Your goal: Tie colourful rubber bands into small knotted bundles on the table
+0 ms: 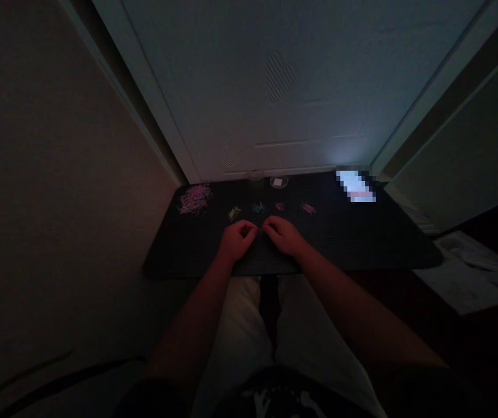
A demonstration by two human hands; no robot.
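Room: a dim place is shown, with a beige wall at the left and a pale door behind, on which heart shapes in stripes are seen.
Counter: a dark surface with rounded front corners is set close against the door.
Left hand: it is held above the front part of the counter; thumb and fingers are brought together at the tips, and one end of a thin strand is pinched there.
Right hand: it is placed just beside, with its fingers also closed at the tips, where the other end of the strand is gripped.
Strand: it is held between the two hands, across a narrow gap; its colour cannot be told surely.
Small piles: behind the hands, from left to right, a yellowish pile, a blue pile, a red pile and a pinkish pile are laid apart.
Big heap: many thin pink and purple pieces are gathered at the far left corner.
Round dish: it is placed near the back edge, and a white square is seen in it.
Phone: its bright screen is lit at the back right.
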